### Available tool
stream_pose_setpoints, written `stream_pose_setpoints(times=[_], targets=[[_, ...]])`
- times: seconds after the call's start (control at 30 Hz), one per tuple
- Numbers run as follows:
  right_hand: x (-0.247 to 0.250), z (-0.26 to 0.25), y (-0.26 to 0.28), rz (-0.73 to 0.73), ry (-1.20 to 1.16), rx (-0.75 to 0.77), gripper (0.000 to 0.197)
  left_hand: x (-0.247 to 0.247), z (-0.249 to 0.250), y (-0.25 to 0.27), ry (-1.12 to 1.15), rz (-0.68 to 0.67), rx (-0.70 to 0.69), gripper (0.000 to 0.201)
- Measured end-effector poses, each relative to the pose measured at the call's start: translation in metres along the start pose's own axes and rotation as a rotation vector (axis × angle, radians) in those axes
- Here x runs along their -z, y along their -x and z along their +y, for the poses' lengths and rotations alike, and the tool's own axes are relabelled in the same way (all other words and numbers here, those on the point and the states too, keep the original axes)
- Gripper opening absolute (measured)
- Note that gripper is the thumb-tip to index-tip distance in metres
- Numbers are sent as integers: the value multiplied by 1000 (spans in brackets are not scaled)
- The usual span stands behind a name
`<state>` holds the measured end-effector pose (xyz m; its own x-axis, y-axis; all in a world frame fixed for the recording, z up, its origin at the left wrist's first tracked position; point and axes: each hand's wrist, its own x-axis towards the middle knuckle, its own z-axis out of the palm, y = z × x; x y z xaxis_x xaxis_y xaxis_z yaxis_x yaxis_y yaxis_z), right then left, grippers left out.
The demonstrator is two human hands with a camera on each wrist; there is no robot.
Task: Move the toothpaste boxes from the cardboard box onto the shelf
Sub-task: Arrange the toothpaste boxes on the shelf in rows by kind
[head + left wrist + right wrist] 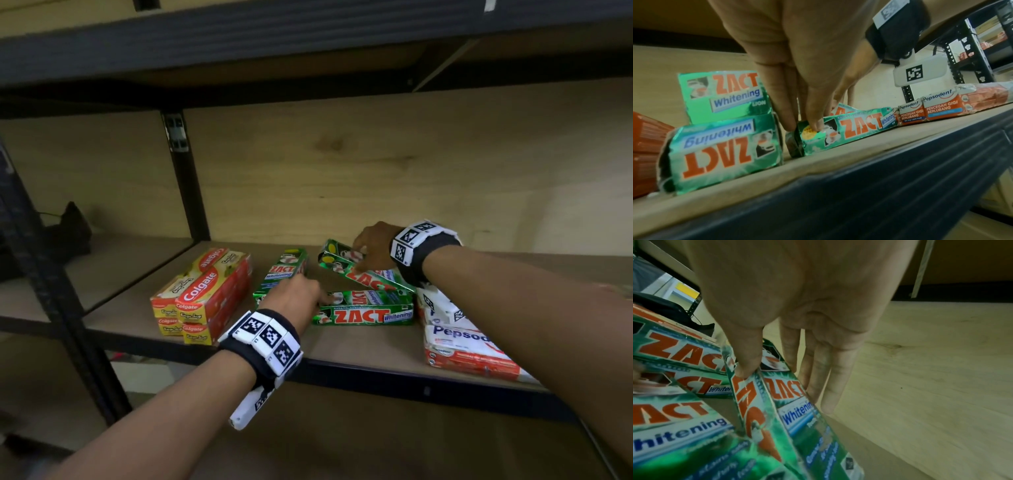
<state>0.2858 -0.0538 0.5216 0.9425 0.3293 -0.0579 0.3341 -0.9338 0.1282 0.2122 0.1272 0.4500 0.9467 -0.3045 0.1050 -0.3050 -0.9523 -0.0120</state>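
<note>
We are working at the shelf with both hands among the green ZACT boxes. Our left hand is reaching down with its fingertips touching the left end of the front ZACT box, which is lying flat along the shelf edge; the fingers look fairly straight, pressing more than gripping, probably to nudge it square. Our right hand is pinching the tilted ZACT box, thumb on one long face and fingers down the other side, its near end resting on the front box. We judge it is held this way to swing it down in line. A third ZACT box is lying lengthwise beside the stacked Colgate boxes; the Pepsodent pack is sitting at the right. The cardboard box is not in view. All green boxes are still lying loosely, so aligning seems to be the step in hand.
</note>
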Motion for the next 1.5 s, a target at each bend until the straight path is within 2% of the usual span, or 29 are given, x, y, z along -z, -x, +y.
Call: stream_pose_setpoints(times=[0.2,0.43,0.57,0.77,0.97,1.2,1.5], targets=[[-11,-12,-13,-42,-45,26,74,-6,-2,-3,33,56,4,50],[-11,-19,-8,-71,-1,66,62,-5,4,-4,-26,49,-4,51],[-2,-5,5,-105,36,-2,55,1,12,-4,-55,4,9,51],[-6,30,34,-367,-79,-84,89,18,17,-13,-24,-32,21,37],[-23,33,47,-274,-99,-70,81,18,22,-14,69,13,45,33],[-23,35,53,-267,-124,-82,77,9,21,-17,119,26,56,28],[-25,35,56,-288,-82,-91,77,3,24,-24,-35,1,-22,28]])
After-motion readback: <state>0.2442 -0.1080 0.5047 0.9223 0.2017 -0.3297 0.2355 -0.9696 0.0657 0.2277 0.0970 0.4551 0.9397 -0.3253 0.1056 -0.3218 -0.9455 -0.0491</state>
